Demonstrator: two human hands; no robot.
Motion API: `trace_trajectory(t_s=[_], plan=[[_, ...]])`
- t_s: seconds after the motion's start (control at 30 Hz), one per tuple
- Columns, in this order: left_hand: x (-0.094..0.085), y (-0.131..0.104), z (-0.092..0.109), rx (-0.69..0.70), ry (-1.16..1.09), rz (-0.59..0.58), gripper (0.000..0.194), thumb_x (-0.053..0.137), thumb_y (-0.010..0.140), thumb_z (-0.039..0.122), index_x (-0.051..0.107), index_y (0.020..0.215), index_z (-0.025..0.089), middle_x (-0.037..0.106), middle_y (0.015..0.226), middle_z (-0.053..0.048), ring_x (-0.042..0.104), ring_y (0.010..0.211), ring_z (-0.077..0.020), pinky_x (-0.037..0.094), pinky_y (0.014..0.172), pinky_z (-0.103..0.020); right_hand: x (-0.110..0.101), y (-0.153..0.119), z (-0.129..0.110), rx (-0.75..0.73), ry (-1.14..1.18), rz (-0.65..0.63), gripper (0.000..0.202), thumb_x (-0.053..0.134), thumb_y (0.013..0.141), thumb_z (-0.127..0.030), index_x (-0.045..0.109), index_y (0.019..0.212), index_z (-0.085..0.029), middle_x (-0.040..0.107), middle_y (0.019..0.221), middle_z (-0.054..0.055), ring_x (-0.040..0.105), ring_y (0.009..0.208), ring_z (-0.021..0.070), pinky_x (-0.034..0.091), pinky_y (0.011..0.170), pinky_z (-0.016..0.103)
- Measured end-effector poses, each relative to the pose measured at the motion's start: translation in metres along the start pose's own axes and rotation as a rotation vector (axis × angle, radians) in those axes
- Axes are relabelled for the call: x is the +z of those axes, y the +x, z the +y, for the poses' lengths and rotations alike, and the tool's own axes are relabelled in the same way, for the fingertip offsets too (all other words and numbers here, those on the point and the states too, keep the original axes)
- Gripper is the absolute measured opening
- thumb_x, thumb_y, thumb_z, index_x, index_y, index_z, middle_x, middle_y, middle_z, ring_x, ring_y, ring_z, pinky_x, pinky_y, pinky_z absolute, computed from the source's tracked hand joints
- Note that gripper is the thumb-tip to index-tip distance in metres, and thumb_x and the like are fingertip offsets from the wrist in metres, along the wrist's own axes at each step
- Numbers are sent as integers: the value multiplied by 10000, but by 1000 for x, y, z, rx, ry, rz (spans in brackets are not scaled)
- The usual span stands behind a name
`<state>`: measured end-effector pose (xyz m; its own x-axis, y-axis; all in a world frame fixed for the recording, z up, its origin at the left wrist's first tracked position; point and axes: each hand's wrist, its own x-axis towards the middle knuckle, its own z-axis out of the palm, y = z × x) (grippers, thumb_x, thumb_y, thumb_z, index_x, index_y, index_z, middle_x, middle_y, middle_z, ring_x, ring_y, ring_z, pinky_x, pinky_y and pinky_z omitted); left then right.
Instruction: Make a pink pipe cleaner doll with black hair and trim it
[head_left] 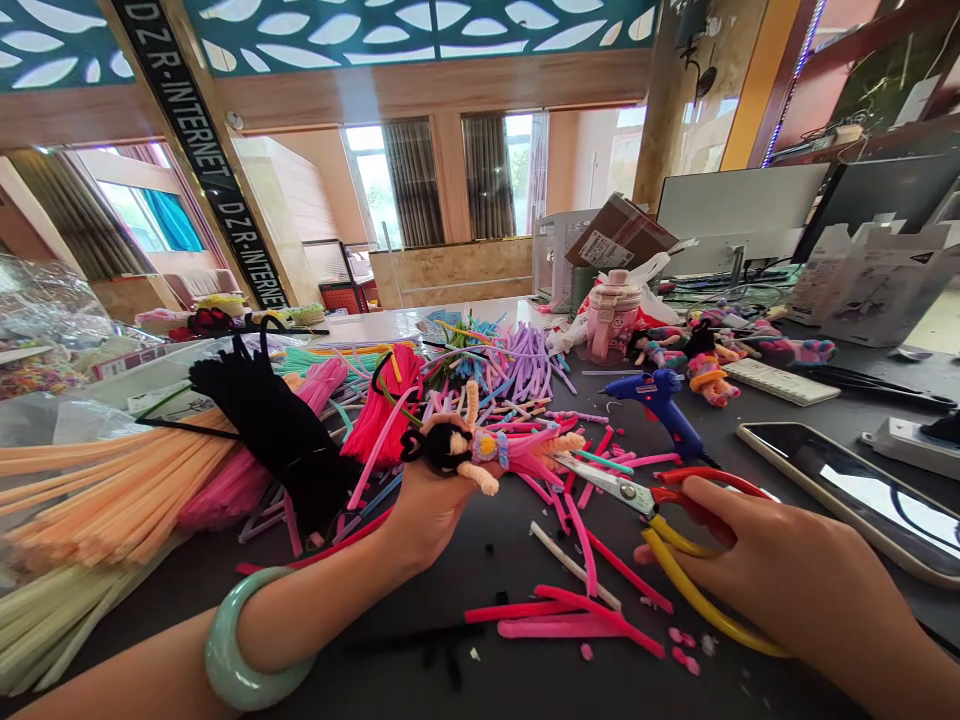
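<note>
My left hand [431, 505] is closed round a small pipe-cleaner doll [469, 448] with black hair, peach limbs and a pink and lilac outfit. The doll lies sideways with its legs pointing right. A pair of scissors [637, 495] with one red and one yellow handle sits in my right hand [757, 550], fingers through the loops. Its blades reach left to the doll's legs; whether they touch them I cannot tell. Below the hands lie cut red and pink pipe-cleaner pieces [562, 612].
Bundles of peach [135, 480], black [277, 430] and hot pink pipe cleaners [386, 405] fill the left side. A blue glue gun [664, 405], a phone [855, 490], a pink bottle [611, 315] and finished dolls [705, 365] are on the right. Monitors [742, 215] stand behind.
</note>
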<state>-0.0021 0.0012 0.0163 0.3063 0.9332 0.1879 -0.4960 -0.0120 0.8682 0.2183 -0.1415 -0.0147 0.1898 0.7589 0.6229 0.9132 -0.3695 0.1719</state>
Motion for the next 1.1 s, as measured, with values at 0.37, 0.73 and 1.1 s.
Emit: trace_trajectory(t_s=[0.37, 0.73, 1.1], plan=[[-3, 1, -1, 32, 54, -49, 510, 788, 445, 8, 550, 837, 230, 549, 730, 104, 606, 676, -87, 585, 703, -249, 13, 2, 10, -35, 71, -17, 456, 547, 784, -704, 692, 888, -285, 742, 746, 33, 672, 555, 237, 410, 447, 298], [1, -1, 4, 26, 33, -44, 491, 809, 440, 27, 551, 808, 224, 554, 720, 93, 622, 702, -117, 602, 715, -297, 13, 3, 9, -7, 112, -63, 493, 493, 804, -702, 694, 901, -261, 745, 814, 66, 675, 622, 244, 429, 492, 315], [0, 0, 2, 29, 27, -31, 500, 803, 444, 20, 548, 822, 227, 555, 732, 96, 620, 686, -110, 604, 734, -310, 6, -1, 1, 22, 60, -20, 382, 495, 846, -619, 672, 843, -280, 720, 747, 24, 654, 592, 229, 402, 505, 307]])
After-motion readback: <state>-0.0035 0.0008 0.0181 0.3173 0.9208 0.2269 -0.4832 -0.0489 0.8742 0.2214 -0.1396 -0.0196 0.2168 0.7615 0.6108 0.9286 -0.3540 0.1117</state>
